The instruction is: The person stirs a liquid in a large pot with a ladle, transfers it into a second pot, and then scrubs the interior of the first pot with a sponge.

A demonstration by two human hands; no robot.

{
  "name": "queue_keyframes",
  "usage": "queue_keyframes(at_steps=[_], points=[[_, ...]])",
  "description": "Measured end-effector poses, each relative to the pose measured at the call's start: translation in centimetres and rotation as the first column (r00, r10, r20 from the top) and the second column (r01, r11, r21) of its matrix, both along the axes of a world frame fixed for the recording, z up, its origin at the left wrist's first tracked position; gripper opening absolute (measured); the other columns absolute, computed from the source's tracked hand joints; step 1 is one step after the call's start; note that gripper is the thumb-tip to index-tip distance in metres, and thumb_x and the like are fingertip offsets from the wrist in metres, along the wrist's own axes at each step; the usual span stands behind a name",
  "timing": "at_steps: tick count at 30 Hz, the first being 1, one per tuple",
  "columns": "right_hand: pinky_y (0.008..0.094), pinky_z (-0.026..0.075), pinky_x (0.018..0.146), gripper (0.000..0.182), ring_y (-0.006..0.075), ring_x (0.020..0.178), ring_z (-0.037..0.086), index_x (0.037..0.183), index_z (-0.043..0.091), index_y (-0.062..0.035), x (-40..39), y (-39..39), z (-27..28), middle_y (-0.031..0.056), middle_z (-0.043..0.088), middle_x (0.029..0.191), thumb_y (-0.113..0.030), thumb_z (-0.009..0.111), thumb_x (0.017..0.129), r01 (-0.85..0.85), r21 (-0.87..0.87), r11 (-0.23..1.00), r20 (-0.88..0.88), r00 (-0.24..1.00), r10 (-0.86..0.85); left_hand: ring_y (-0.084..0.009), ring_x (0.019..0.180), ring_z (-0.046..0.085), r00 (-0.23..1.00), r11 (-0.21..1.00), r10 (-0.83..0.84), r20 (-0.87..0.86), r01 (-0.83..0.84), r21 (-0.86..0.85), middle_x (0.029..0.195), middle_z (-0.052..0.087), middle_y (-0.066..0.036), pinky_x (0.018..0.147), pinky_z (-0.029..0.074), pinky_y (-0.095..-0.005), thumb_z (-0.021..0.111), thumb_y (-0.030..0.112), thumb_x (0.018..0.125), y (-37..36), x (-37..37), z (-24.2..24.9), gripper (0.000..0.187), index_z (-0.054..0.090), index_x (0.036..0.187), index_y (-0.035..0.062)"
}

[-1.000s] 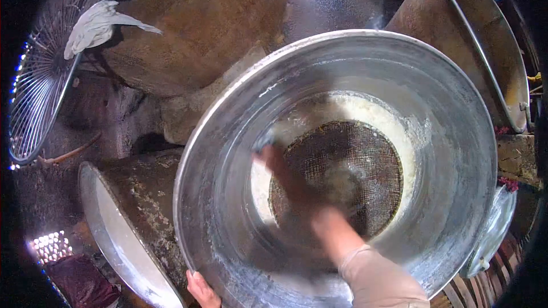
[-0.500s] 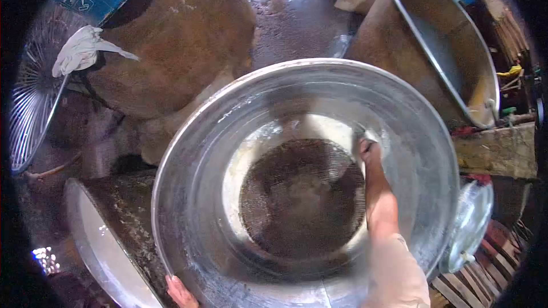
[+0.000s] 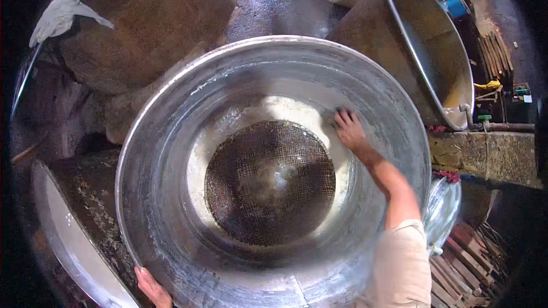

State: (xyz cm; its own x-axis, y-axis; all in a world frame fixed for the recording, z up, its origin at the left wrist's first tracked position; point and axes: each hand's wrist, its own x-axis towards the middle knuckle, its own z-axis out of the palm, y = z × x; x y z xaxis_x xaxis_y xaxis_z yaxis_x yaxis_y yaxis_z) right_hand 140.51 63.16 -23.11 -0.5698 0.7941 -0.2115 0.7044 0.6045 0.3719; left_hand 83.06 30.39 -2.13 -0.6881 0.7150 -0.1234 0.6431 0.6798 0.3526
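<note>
A large round metal basin (image 3: pixel 165 154) fills the middle of the view, with a dark woven mesh disc (image 3: pixel 268 194) at its bottom and pale wet residue around the mesh. Inside the basin, on its upper right inner side, is my right hand (image 3: pixel 349 128), its fingers bent and slightly blurred; a small dark thing shows at the fingertips, too unclear to name. My left hand (image 3: pixel 153 290) is at the lower left edge of the basin, gripping the rim with the thumb or fingers over it.
A tilted metal-rimmed vat (image 3: pixel 422 40) stands at upper right, a brown vessel (image 3: pixel 148 28) with a white cloth (image 3: pixel 60 14) at upper left. A basin of pale liquid (image 3: pixel 74 239) is at lower left. Wooden slats (image 3: pixel 465 256) and a clear lid-like disc (image 3: pixel 444 205) lie at right.
The view has shifted, so the basin shows farther left and higher. My right hand has moved up the inner side, away from the mesh, and shows more clearly. My left hand stays at the rim.
</note>
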Motion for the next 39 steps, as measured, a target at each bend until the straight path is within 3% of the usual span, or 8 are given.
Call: queue_keyframes(at_steps=[8, 12, 17, 23, 26, 29, 33, 39], points=[[0.0589, 0.03, 0.097, 0.047, 0.0337, 0.121, 0.04, 0.13, 0.045, -0.0103, 4.7, -16.9, -8.3, 0.0112, 0.043, 0.133, -0.023, 0.046, 0.085, 0.807, -0.245, 0.538, 0.121, 0.576, -0.808, -0.0362, 0.079, 0.051, 0.989, 0.997, -0.071, 0.127, 0.071, 0.005, 0.089, 0.056, -0.027, 0.076, 0.039, -0.0407, 0.035, 0.033, 0.098, 0.9, -0.4, 0.6, 0.048, 0.047, 0.111, -0.0121], [0.044, 0.037, 0.09, 0.048, 0.0282, 0.109, 0.046, 0.119, 0.054, -0.0104, -1.0, -3.2, -0.1, 0.0062, 0.051, 0.12, -0.01, 0.059, 0.071, 0.361, -0.107, 0.926, -0.249, 0.892, -0.376, -0.0352, 0.078, 0.051, 0.987, 0.99, -0.106, 0.117, 0.094, 0.108, 0.087, 0.056, -0.026, 0.075, 0.04, -0.0407, 0.035, 0.034, 0.098, 0.5, -0.6, -0.1, 0.049, 0.048, 0.108, -0.012], [0.043, 0.034, 0.097, 0.035, 0.0255, 0.112, 0.043, 0.113, 0.058, -0.0096, -5.7, 4.7, -0.9, 0.0066, 0.051, 0.117, -0.02, 0.049, 0.08, -0.177, 0.029, 0.984, 0.074, 0.982, 0.175, -0.0376, 0.09, 0.053, 0.996, 0.995, -0.085, -0.023, 0.086, 0.051, 0.101, 0.056, -0.03, 0.084, 0.039, -0.041, 0.035, 0.036, 0.098, -1.6, -1.9, -1.4, 0.054, 0.046, 0.114, -0.0148], [0.0413, 0.032, 0.099, 0.04, 0.0278, 0.114, 0.042, 0.117, 0.055, -0.007, 6.3, -6.5, -12.7, 0.0093, 0.048, 0.122, -0.021, 0.051, 0.079, 0.126, -0.065, 0.99, 0.071, 0.99, -0.121, -0.0402, 0.106, 0.051, 0.998, 0.997, -0.015, 0.063, 0.02, -0.074, 0.115, 0.052, -0.034, 0.094, 0.035, -0.0417, 0.034, 0.038, 0.098, -1.0, -1.7, -0.3, 0.061, 0.041, 0.122, -0.0168], [0.0569, 0.037, 0.09, 0.039, 0.0375, 0.109, 0.044, 0.117, 0.055, -0.0075, 6.5, -18.2, -11.4, 0.0152, 0.05, 0.117, -0.021, 0.054, 0.079, 0.643, -0.199, 0.74, -0.108, 0.736, -0.668, -0.0407, 0.105, 0.05, 0.997, 1.0, -0.016, -0.078, 0.015, -0.02, 0.115, 0.052, -0.033, 0.092, 0.035, -0.0417, 0.033, 0.038, 0.098, -0.9, -1.1, -0.5, 0.06, 0.043, 0.119, -0.0167], [0.0565, 0.031, 0.098, 0.034, 0.0374, 0.117, 0.039, 0.108, 0.064, -0.0135, 6.1, -31.0, -13.5, 0.0141, 0.048, 0.124, -0.027, 0.057, 0.077, 0.56, -0.032, 0.828, 0.021, 0.829, -0.559, -0.0422, 0.102, 0.051, 0.999, 0.998, -0.054, -0.001, 0.054, -0.015, 0.111, 0.053, -0.034, 0.09, 0.037, -0.0422, 0.032, 0.039, 0.098, -0.3, -1.0, -0.4, 0.06, 0.043, 0.118, -0.0166], [0.0546, 0.04, 0.087, 0.027, 0.0338, 0.105, 0.052, 0.1, 0.066, -0.0114, -1.7, -36.2, -7.8, 0.0129, 0.055, 0.117, -0.023, 0.054, 0.078, 0.933, -0.343, 0.107, 0.106, 0.151, -0.983, -0.0323, 0.059, 0.043, 0.993, 0.995, -0.101, 0.055, 0.101, 0.008, 0.068, 0.049, -0.022, 0.057, 0.035, -0.0441, 0.035, 0.034, 0.098, 2.0, 0.7, 1.8, 0.042, 0.05, 0.097, -0.0049], [0.0438, 0.05, 0.073, 0.024, 0.0365, 0.081, 0.064, 0.089, 0.066, 0.0001, 2.3, -34.3, -7.0, 0.021, 0.065, 0.088, -0.014, 0.054, 0.074, 0.832, -0.483, 0.273, -0.272, 0.154, -0.95, -0.0435, 0.058, 0.048, 0.978, 0.976, -0.171, 0.116, 0.153, 0.154, 0.062, 0.047, -0.025, 0.053, 0.033, -0.0485, 0.035, 0.03, 0.097, 2.1, 0.5, 1.3, 0.033, 0.047, 0.091, -0.0006]])
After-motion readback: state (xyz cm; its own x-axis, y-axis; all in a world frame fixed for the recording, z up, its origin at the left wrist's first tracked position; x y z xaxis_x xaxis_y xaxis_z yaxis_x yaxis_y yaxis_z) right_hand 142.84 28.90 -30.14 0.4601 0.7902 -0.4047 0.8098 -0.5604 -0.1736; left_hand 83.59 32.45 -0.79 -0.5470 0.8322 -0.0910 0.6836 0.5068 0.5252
